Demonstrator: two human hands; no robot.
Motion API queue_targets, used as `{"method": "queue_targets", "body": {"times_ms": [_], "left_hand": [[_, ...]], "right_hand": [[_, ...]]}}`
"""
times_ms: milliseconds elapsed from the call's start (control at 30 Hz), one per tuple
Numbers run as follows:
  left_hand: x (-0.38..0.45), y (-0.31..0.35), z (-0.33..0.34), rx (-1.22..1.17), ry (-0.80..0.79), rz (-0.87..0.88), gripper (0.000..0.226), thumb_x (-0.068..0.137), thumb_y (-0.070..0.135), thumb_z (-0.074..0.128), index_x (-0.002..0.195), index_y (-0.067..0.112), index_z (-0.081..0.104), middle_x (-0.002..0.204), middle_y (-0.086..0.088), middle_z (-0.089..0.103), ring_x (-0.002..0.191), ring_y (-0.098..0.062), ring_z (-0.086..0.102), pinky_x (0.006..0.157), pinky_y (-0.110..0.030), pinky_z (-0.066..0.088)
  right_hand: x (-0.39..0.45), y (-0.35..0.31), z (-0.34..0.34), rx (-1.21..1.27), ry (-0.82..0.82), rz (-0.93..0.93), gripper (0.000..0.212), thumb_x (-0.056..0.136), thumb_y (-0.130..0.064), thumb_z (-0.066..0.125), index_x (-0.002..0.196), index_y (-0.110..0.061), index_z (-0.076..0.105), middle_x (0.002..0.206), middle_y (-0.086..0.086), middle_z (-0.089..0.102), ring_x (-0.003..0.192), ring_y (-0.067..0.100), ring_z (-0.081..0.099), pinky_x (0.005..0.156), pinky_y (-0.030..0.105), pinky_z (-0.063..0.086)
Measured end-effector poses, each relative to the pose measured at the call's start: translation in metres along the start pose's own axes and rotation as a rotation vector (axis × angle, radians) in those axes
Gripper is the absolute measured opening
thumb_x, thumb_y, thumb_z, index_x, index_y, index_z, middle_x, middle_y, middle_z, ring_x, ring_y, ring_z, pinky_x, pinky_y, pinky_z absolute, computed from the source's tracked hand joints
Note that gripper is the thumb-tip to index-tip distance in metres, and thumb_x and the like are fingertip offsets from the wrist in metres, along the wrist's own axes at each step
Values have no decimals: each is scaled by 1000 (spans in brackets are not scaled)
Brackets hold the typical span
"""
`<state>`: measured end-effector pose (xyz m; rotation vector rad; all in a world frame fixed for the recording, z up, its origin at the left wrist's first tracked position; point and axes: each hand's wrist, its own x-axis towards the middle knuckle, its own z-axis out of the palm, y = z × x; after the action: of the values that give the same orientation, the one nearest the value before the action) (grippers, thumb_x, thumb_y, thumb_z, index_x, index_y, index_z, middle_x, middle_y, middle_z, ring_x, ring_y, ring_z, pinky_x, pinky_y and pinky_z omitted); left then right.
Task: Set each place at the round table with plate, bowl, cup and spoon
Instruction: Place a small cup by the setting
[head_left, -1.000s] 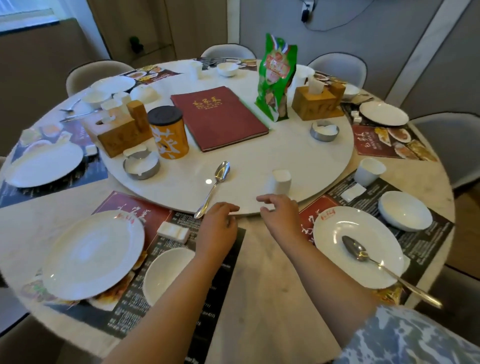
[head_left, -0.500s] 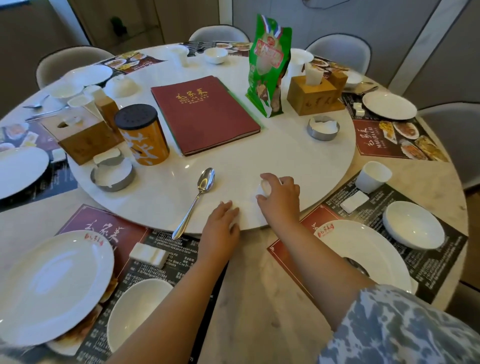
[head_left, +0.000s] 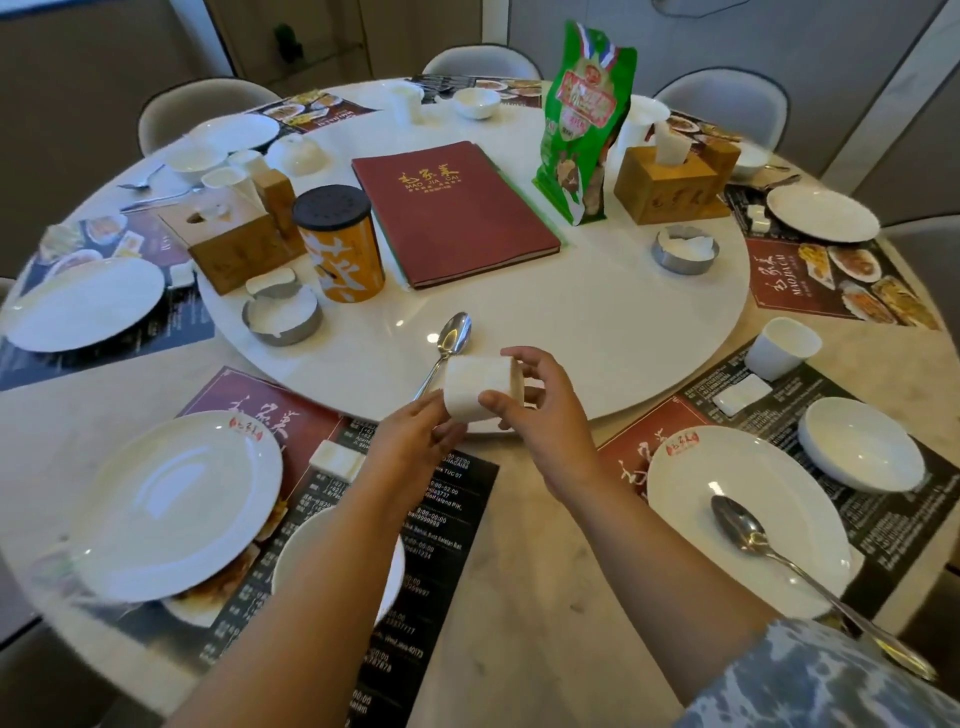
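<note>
Right hand (head_left: 545, 410): fingers curled round a white cup (head_left: 478, 387), held tipped on its side above the near edge of the turntable (head_left: 597, 322). Left hand (head_left: 415, 441): fingertips touching the cup's base, grip unclear. Spoon (head_left: 449, 343): on the turntable, just behind the cup. Desk (head_left: 545, 571): left plate (head_left: 176, 506), bowl (head_left: 311, 556); right plate (head_left: 748, 514) bearing a second spoon (head_left: 769, 551).

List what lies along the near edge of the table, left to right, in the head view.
Left plate → small white rest → left hand → cup → right hand → right plate → spoon → right bowl.
</note>
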<state>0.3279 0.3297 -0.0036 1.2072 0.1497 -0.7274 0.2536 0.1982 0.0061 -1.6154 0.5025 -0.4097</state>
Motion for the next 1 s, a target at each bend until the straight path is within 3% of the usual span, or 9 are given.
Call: {"method": "queue_targets", "body": {"times_ms": [100, 167, 267, 433, 567, 667, 733, 900, 1000], "left_hand": [[-13, 8, -14, -44, 62, -77, 8, 90, 8, 61, 93, 2, 64, 84, -6, 66, 69, -11, 64, 56, -18, 52], [-20, 14, -26, -12, 67, -35, 11, 89, 8, 62, 96, 1, 67, 86, -7, 66, 74, -12, 59, 54, -17, 50], [-24, 18, -47, 109, 72, 92, 22, 87, 7, 64, 108, 4, 70, 102, -12, 69, 84, -16, 59, 67, -22, 51], [-31, 7, -54, 515, 130, 211, 22, 83, 15, 70, 104, 21, 75, 99, -5, 74, 95, -20, 65, 88, -35, 52], [-36, 0, -48, 690, 170, 222, 25, 88, 16, 64, 110, 22, 72, 108, -1, 72, 101, -16, 64, 96, -37, 50], [-36, -2, -47, 777, 168, 205, 26, 90, 17, 59, 109, 26, 73, 109, 1, 71, 104, -16, 63, 96, -37, 50], [-36, -3, -47, 802, 169, 198, 26, 90, 18, 59, 109, 30, 72, 110, 2, 70, 104, -15, 62, 96, -40, 50], [-32, -4, -49, 822, 179, 198, 24, 88, 20, 59, 103, 32, 73, 102, 4, 71, 98, -15, 63, 92, -43, 53], [-26, -2, -52, 861, 190, 243, 25, 90, 16, 55, 101, 29, 73, 98, 5, 72, 90, -9, 64, 83, -32, 54]], "right_hand": [[-10, -1, 9, 152, -77, 49, 49, 71, -19, 83, 111, -30, 56, 116, 1, 54, 105, 30, 62, 72, 42, 60], [-17, -2, 14, 54, -112, 29, 56, 66, -19, 86, 111, -28, 54, 109, -5, 56, 98, 25, 65, 77, 41, 59], [-25, 4, 19, -232, -186, -49, 69, 60, -28, 90, 117, -32, 51, 102, -7, 61, 92, 12, 63, 81, 32, 55], [-38, 30, 34, -409, -218, -71, 66, 63, -27, 85, 120, -20, 52, 108, 1, 57, 100, 17, 58, 87, 39, 51], [-44, 40, 38, -472, -193, -70, 62, 64, -26, 85, 119, -18, 55, 113, -2, 59, 103, 11, 55, 78, 20, 43], [-45, 40, 38, -424, -190, -112, 60, 65, -25, 86, 118, -17, 60, 108, -9, 63, 93, 0, 55, 72, 1, 37], [-46, 40, 39, -401, -191, -140, 57, 64, -21, 87, 115, -15, 63, 103, -12, 62, 86, -6, 54, 72, -2, 37], [-41, 50, 40, -422, -199, -138, 64, 61, -24, 89, 118, -15, 61, 114, -3, 65, 101, 6, 57, 79, 4, 38], [-37, 54, 34, -413, -265, -112, 73, 54, -28, 92, 119, -18, 59, 115, -6, 62, 104, 5, 56, 85, 14, 43]]}}
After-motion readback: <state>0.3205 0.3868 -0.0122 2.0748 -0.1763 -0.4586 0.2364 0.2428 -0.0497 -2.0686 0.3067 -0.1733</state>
